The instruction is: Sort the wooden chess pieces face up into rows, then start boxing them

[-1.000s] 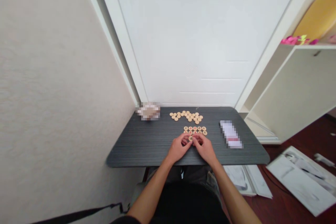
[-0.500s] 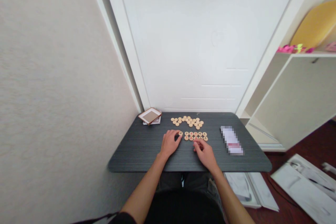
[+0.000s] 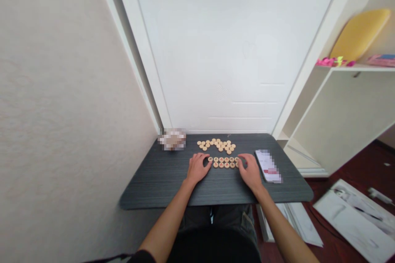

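Observation:
Two short rows of round wooden game pieces (image 3: pixel 224 162) with red and dark marks lie on the dark table (image 3: pixel 160 185). My left hand (image 3: pixel 197 167) rests at the left end of the rows, fingers curled and touching the end piece. My right hand (image 3: pixel 250 169) sits at the right end, fingers bent against the last pieces. Both hands bracket the rows and neither lifts anything. A loose cluster of plain-faced pieces (image 3: pixel 217 145) lies farther back.
A blurred small box (image 3: pixel 172 139) sits at the table's back left corner and a phone (image 3: pixel 268 166) lies just right of my right hand. A white door stands behind the table, a white shelf unit (image 3: pixel 345 107) to the right. Papers (image 3: pixel 354 218) lie on the floor.
My hands have spread apart from the middle of the rows to their two ends. The right hand moved right toward the phone, the left stayed at the left end.

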{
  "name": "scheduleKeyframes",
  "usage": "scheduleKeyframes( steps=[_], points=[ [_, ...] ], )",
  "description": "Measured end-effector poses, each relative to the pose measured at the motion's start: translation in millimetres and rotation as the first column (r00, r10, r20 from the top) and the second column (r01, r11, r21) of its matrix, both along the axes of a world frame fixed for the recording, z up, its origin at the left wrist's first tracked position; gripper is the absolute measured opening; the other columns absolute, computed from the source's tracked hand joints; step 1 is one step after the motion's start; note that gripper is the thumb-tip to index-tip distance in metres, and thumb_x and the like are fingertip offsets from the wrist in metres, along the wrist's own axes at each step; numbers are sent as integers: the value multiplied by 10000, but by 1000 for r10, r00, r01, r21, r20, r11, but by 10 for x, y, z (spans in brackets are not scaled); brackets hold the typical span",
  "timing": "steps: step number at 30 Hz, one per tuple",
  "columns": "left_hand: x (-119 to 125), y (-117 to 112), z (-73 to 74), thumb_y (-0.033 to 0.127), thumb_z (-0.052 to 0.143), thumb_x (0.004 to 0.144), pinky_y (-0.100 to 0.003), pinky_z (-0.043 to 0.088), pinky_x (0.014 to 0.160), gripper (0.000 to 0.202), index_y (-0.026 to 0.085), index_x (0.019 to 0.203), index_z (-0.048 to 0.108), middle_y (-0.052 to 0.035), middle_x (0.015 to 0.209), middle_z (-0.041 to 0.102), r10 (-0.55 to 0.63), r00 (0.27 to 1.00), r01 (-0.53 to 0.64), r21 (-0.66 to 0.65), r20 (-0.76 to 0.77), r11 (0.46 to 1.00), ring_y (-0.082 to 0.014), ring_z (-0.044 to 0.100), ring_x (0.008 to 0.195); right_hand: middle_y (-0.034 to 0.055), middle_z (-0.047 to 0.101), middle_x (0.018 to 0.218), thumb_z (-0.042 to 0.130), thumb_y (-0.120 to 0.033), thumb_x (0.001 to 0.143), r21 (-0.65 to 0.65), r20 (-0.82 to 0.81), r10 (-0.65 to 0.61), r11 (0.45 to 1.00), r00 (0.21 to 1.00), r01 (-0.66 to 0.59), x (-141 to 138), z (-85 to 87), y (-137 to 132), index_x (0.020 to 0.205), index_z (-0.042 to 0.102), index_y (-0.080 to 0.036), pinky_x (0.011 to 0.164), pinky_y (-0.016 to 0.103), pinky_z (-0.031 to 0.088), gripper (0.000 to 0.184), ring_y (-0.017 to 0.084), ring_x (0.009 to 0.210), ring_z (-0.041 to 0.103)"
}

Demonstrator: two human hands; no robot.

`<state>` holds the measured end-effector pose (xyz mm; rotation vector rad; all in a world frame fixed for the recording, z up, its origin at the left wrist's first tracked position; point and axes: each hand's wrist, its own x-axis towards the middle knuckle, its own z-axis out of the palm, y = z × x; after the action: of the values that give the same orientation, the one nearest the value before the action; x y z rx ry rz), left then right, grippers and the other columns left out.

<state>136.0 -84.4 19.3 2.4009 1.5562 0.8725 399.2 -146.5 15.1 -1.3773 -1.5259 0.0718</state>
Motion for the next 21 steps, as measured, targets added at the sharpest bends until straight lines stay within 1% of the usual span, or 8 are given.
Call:
scheduleKeyframes(
  steps=[3,6,10,14,21],
  points=[
    [-16,-44,29,318,599,916,-403,439,961,308,274,1217,649,-58,1230,656,-62,997,62,5,33,998,-258,546,1165,118,673,1128,555,-353,935,-33,101,78,997,992,-75,109,-36,13,1121,681,-227,1004,478,483,257,283,1103,597],
    [-40,-84,39,280,593,912,-406,443,972,278,275,1182,658,-52,1221,661,-123,991,122,18,58,992,-253,560,1152,122,656,1185,556,-341,934,-62,131,99,994,986,-92,143,-113,2,1152,672,-234,1033,491,468,270,288,1147,581],
    [-54,-102,31,273,575,926,-401,457,949,228,263,1127,681,-55,1171,678,-116,991,114,31,65,993,-251,578,1119,123,663,1162,548,-337,930,-87,134,77,994,988,-66,161,-177,12,1135,675,-229,1019,503,476,264,292,1126,589],
    [-45,-112,32,279,570,934,-390,463,925,206,261,1097,694,-52,1137,689,-107,993,105,35,51,994,-244,590,1090,122,675,1120,533,-319,930,-98,129,91,992,987,-78,181,-205,36,1117,674,-217,1004,485,486,255,284,1096,603],
    [-47,-125,45,289,548,951,-397,460,920,222,271,1117,695,-50,1142,698,-118,992,117,30,33,993,-250,587,1101,116,676,1102,520,-310,931,-113,103,91,990,991,-79,188,-229,40,1115,669,-205,989,454,496,259,266,1062,622]
  ],
)
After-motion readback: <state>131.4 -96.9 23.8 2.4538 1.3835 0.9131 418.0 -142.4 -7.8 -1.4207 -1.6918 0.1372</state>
